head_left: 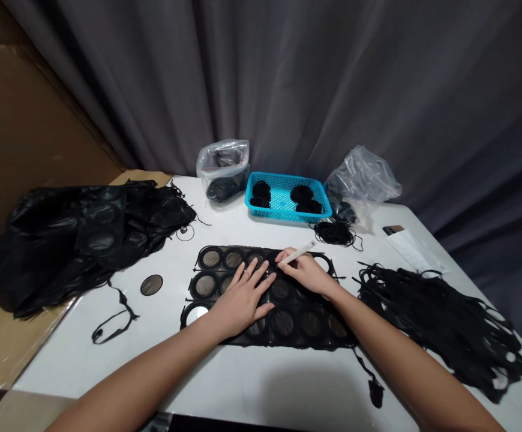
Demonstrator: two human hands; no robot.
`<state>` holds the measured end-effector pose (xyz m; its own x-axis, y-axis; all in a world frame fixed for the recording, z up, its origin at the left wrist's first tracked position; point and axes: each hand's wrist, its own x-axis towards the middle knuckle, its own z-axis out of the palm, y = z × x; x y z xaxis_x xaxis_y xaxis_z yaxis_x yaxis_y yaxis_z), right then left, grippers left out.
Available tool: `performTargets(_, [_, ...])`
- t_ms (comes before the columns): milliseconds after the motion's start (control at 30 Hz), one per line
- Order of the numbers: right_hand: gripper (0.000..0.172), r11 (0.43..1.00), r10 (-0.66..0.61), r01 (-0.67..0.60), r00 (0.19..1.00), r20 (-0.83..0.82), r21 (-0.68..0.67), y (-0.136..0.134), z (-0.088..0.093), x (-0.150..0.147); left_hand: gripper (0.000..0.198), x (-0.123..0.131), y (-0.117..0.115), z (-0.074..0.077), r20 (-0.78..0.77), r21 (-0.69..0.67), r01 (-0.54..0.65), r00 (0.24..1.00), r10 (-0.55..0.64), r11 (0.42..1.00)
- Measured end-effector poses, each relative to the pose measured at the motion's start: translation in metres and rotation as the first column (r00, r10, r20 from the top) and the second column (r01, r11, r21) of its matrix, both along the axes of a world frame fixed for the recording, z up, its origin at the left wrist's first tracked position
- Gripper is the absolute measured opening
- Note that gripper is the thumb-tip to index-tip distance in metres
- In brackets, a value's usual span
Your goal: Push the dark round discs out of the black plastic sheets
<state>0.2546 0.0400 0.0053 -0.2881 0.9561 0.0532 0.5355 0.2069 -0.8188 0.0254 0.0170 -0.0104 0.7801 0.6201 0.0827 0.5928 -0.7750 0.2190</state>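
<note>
A black sheet with rows of ringed round pieces (283,323) lies flat on the white table. My left hand (242,300) rests palm down on its left half, fingers spread, and covers some of the rounds. At the sheet's upper middle, my right hand (306,271) grips a slim white pen-like tool (297,252). The tool slants down to the left, and its tip is too small to make out. White tabletop shows through a ring at the sheet's lower left. One loose dark disc (152,285) lies left of the sheet.
A black pile of sheets (94,222) fills the left side, and tangled black cut-out strips (441,324) lie at right. Behind the sheet stand a blue basket (288,217) with black bundles and a clear bag (223,171). Black scraps (117,318) are scattered about.
</note>
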Motion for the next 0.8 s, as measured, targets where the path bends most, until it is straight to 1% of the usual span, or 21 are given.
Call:
performTargets(100, [0.012,0.999,-0.036,0.036,0.999,0.004,-0.009,0.000,-0.001,-0.003,0.062,0.000,0.000,-0.002,0.007,0.010,-0.001,1.000,0.001,1.000])
performTargets(200, [0.012,0.998,-0.064,0.064,0.998,0.023,0.022,0.000,-0.003,-0.006,0.062,0.000,0.000,-0.002,0.010,0.013,-0.001,1.000,0.001,1.000])
performTargets(267, [0.012,0.997,-0.071,0.069,0.997,0.038,0.042,0.000,-0.004,-0.007,0.062,0.000,0.000,-0.002,0.008,0.009,-0.002,1.000,0.002,1.000])
performTargets(433, [0.012,0.997,-0.080,0.079,0.996,0.040,0.023,0.000,-0.005,-0.007,0.063,0.000,-0.001,-0.001,-0.004,0.007,-0.003,1.000,0.003,1.000])
performTargets(600, [0.010,0.996,-0.082,0.079,0.995,0.064,0.044,0.001,-0.005,-0.008,0.062,0.000,-0.001,-0.001,-0.006,0.002,-0.006,1.000,0.006,1.000])
performTargets(700, [0.010,0.991,-0.084,0.069,0.989,0.122,0.117,-0.003,-0.007,-0.012,0.062,0.000,-0.001,-0.002,0.009,0.012,-0.008,1.000,0.008,1.000])
performTargets(800, [0.012,0.966,-0.101,0.040,0.968,0.229,0.257,-0.013,-0.012,-0.021,0.066,0.000,-0.001,-0.002,0.012,0.015,-0.041,0.999,0.041,0.999])
